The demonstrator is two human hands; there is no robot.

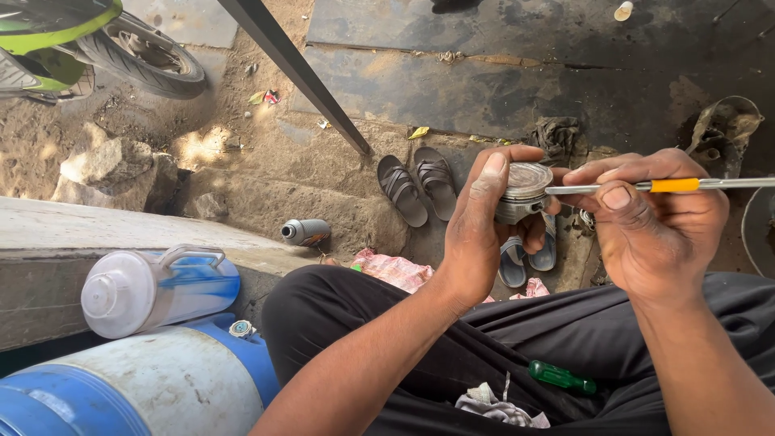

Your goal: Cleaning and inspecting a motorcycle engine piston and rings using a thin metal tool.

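My left hand (484, 226) grips a round grey metal piston (523, 192), its flat crown facing up. In my right hand (646, 226) I hold a thin metal tool with a yellow band (674, 185), lying level. Its tip touches the piston's side near the top. Both hands hover above my lap, clad in black trousers (452, 331).
A green-handled screwdriver (561, 377) and a crumpled rag (496, 406) rest on my lap. A blue-and-white jug (153, 287) and a larger blue container (145, 387) stand at lower left. Sandals (416, 186), a small can (305, 232), a motorbike wheel (137, 52) and a black pole (299, 73) are on the ground beyond.
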